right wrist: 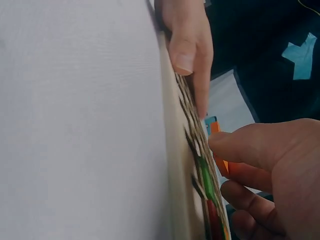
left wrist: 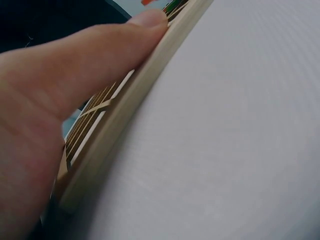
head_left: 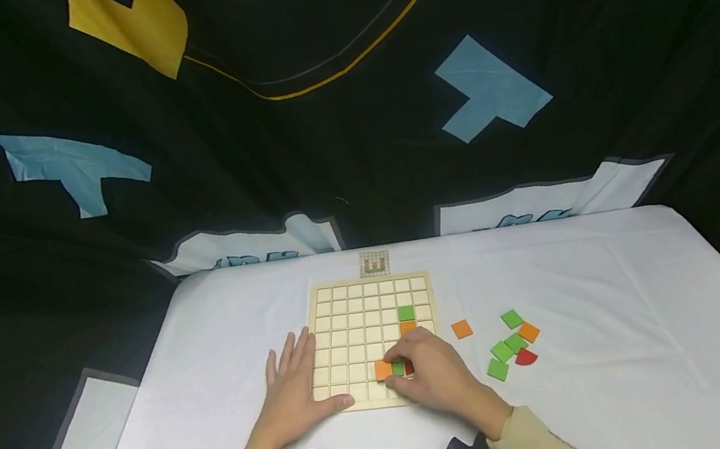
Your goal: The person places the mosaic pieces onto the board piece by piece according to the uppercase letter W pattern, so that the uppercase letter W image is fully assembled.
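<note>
A wooden grid board (head_left: 345,352) lies on the white table. My left hand (head_left: 298,395) is spread along its left side, fingers straight, with the thumb (left wrist: 110,50) resting on the front edge. Above the lower part of the grid, my right hand (head_left: 436,373) pinches an orange square tile (head_left: 383,370) between thumb and fingers; in the right wrist view the tile (right wrist: 215,127) stands tilted. Beside it on the board are a green tile (head_left: 398,369) and a red piece (head_left: 408,367), partly hidden by the fingers. Farther up sit another green tile (head_left: 405,313) and an orange tile (head_left: 407,326).
Right of the board, several loose green tiles (head_left: 502,351), a red rounded piece (head_left: 525,357) and orange tiles (head_left: 462,328) lie on the table (head_left: 633,338). A small grid pattern card (head_left: 375,263) lies behind the board. A dark curtain (head_left: 321,160) hangs beyond.
</note>
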`<state>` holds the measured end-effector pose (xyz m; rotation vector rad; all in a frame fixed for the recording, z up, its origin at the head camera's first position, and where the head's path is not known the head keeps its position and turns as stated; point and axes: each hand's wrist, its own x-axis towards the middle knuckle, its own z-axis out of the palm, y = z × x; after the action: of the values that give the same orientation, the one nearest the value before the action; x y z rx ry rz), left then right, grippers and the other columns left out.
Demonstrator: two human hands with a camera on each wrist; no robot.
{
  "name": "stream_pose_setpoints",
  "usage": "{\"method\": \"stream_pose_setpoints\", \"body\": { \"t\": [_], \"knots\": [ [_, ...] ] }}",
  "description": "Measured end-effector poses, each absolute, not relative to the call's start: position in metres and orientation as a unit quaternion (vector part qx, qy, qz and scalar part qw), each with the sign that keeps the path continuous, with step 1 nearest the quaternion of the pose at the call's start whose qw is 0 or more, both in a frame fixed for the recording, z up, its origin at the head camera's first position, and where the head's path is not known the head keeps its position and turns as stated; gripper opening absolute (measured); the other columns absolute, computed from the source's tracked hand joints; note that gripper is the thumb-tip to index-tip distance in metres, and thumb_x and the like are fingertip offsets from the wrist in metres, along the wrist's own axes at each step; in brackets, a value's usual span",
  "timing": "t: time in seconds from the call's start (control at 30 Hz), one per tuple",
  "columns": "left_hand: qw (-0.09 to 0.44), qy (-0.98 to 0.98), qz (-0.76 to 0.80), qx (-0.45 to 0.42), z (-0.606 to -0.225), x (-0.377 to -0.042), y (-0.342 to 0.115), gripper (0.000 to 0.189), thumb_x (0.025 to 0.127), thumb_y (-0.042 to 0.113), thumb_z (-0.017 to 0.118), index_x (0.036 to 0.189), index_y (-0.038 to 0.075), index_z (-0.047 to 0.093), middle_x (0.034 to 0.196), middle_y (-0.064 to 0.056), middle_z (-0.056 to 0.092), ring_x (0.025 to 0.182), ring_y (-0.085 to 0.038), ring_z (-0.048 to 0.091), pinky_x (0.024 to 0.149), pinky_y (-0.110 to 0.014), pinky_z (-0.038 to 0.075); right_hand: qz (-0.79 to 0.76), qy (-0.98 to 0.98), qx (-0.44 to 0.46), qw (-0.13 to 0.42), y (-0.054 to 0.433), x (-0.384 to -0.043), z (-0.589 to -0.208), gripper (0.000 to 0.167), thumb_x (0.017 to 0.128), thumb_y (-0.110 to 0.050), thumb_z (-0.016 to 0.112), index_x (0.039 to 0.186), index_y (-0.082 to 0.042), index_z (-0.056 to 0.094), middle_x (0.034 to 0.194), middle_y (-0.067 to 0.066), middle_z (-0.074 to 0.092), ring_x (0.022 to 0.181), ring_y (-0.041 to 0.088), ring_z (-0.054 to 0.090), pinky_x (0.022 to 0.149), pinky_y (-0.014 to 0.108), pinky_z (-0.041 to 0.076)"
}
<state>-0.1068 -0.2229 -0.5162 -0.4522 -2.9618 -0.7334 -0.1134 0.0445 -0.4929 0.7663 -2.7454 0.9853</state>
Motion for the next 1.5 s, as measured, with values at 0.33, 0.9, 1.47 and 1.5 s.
{"method": "stream_pose_setpoints", "body": {
  "t": [0.33,0.9,1.47,1.5],
  "knots": [
    [0.018,-0.96,-0.242,-0.142,-0.514,-0.105,-0.223,0.123,0.072,0.072,0.073,0.157,-0.004,0.025,0.164,-0.019,0.022,0.152,-0.042,0.01,0.117,-0.065,-0.002,0.294,-0.918,0.252,0.089,0.034,-0.114,-0.495,0.024,0.076,-0.026,0.085,0.096,-0.014,0.079,0.093,-0.005,0.072,0.09,0.014,0.061,0.076,0.028,0.053],
    [0.014,-0.961,-0.237,-0.142,-0.515,-0.106,-0.221,0.124,0.072,0.073,0.073,0.157,-0.004,0.024,0.165,-0.019,0.021,0.152,-0.042,0.009,0.117,-0.065,-0.003,0.266,-0.929,0.243,0.086,0.028,-0.114,-0.496,0.025,0.078,-0.031,0.085,0.096,-0.016,0.079,0.094,-0.004,0.069,0.093,0.015,0.06,0.076,0.03,0.053],
    [0.021,-0.959,-0.24,-0.148,-0.516,-0.107,-0.224,0.124,0.072,0.072,0.073,0.156,-0.005,0.025,0.165,-0.019,0.02,0.152,-0.042,0.009,0.117,-0.065,-0.002,0.284,-0.928,0.235,0.059,0.028,-0.116,-0.492,0.026,0.08,-0.029,0.086,0.1,-0.014,0.08,0.096,-0.003,0.071,0.096,0.017,0.061,0.08,0.033,0.053],
    [0.021,-0.959,-0.24,-0.148,-0.516,-0.107,-0.224,0.124,0.072,0.072,0.073,0.156,-0.005,0.025,0.165,-0.019,0.02,0.152,-0.042,0.009,0.117,-0.065,-0.002,0.284,-0.928,0.235,0.06,0.028,-0.116,-0.492,0.026,0.08,-0.029,0.086,0.1,-0.014,0.08,0.096,-0.003,0.071,0.096,0.017,0.061,0.08,0.033,0.053]
  ]
}}
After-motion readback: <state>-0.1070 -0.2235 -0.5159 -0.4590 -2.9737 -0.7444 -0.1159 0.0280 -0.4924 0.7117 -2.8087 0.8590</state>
